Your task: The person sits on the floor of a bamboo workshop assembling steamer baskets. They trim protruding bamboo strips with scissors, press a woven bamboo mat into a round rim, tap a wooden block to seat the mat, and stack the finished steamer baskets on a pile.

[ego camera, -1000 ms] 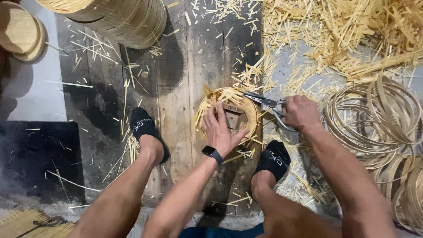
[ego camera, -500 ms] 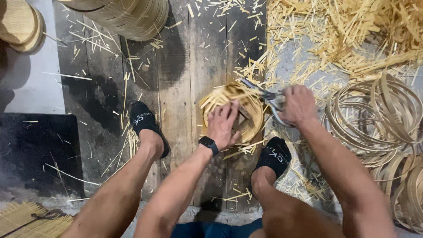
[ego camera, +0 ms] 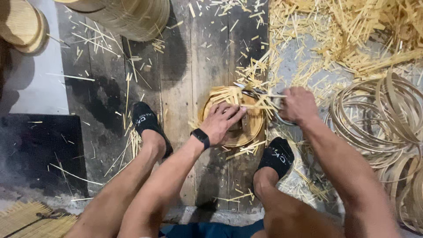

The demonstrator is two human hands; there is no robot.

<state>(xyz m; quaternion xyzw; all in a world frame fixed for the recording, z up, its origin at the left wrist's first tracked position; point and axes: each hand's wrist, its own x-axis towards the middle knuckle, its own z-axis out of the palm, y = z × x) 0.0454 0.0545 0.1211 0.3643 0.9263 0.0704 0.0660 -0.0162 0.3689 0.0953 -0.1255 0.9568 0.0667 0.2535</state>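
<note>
With the left hand (ego camera: 222, 121) pressing the round bamboo basket (ego camera: 233, 121) flat on the floor planks (ego camera: 207, 66) between both feet, the scissors (ego camera: 260, 94) clasped in the right hand (ego camera: 298, 105) could nick those nearby fingers.

Looking down now, the person is showing bare arms and bare legs all the way, no sleeves reaching into view. The left hand (ego camera: 221, 120) is wearing nothing on the fingers, but a black smartwatch (ego camera: 201, 138) with a dark rectangular face and a black strap is sitting on that wrist. The right hand (ego camera: 298, 105) is going completely bare, no ring, no band, no glove. On the feet, short black ankle socks are showing, the left sock (ego camera: 147, 125) and the right sock (ego camera: 276, 155), each carrying small white lettering across the top. Down at the bottom edge, dark blue shorts (ego camera: 211, 230) are peeking in.
</note>
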